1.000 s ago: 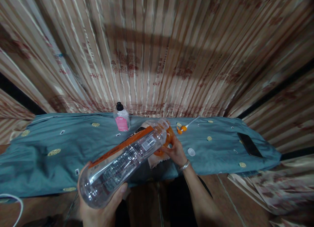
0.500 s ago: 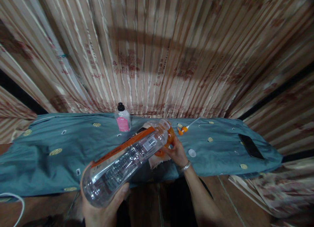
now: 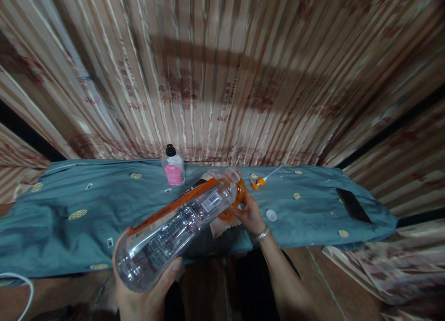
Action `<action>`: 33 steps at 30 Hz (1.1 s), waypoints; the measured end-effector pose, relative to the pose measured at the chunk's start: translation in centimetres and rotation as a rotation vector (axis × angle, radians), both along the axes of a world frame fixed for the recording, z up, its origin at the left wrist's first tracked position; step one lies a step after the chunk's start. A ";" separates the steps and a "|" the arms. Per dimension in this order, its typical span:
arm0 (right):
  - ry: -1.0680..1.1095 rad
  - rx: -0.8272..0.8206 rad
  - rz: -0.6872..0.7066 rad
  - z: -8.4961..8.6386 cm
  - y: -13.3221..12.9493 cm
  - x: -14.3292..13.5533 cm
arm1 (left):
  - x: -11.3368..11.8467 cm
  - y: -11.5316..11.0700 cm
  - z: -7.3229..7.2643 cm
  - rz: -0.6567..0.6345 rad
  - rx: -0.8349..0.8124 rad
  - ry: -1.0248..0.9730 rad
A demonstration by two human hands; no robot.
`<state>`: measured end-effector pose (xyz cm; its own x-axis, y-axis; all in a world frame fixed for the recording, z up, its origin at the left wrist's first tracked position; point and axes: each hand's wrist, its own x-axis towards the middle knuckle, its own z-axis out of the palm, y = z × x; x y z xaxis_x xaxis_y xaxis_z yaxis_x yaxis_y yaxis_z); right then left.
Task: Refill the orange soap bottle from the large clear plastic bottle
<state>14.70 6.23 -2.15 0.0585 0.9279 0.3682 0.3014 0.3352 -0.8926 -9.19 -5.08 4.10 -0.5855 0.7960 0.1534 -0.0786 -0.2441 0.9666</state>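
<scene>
My left hand (image 3: 148, 288) is wrapped round the base of a large clear plastic bottle (image 3: 174, 233) with an orange label and a barcode. The bottle is tilted, its neck up and to the right, just over an orange see-through bottle (image 3: 239, 191). My right hand (image 3: 250, 214) is closed round that orange bottle, which the clear one partly hides. Whether liquid runs between them I cannot tell. Below them lies a pale piece of packaging or cloth (image 3: 222, 226) with a jagged edge, mostly covered. An orange pump top (image 3: 259, 183) with a white tube rests to the right.
A clear bottle with a pink label and black cap (image 3: 174, 170) stands at the back. A small white cap (image 3: 271, 215) and a black phone (image 3: 352, 205) lie on the teal patterned cloth (image 3: 62, 191). A striped curtain (image 3: 215, 80) hangs behind. A white cable (image 3: 26, 279) is at lower left.
Both hands keep their hold and the bottles stay almost still. The whole view has shifted very slightly.
</scene>
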 end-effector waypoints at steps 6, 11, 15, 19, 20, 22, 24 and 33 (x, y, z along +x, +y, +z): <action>0.007 0.017 0.013 0.1 0.0 0.0 | 0.6 -0.4 1.1 0.008 -0.044 0.010; 0.010 0.006 0.001 0.1 0.0 -0.1 | 0.8 -0.2 1.5 0.010 -0.013 -0.007; 0.008 0.001 -0.001 0.2 -0.1 -0.1 | 0.7 -0.1 1.0 0.033 -0.044 -0.003; 0.017 -0.020 0.004 0.1 -0.1 0.0 | 0.3 0.0 0.2 0.021 0.003 0.049; 0.019 -0.019 0.002 0.1 -0.1 0.0 | 0.2 0.0 0.1 0.010 0.004 0.057; 0.021 -0.017 0.001 0.1 0.0 0.0 | 0.1 -0.2 -0.1 0.011 -0.040 0.059; 0.023 -0.012 0.004 0.1 0.0 0.0 | 0.1 -0.5 -0.3 0.019 -0.107 0.046; 0.027 -0.014 0.006 0.1 -0.1 -0.2 | 0.2 0.0 0.6 -0.015 -0.051 0.056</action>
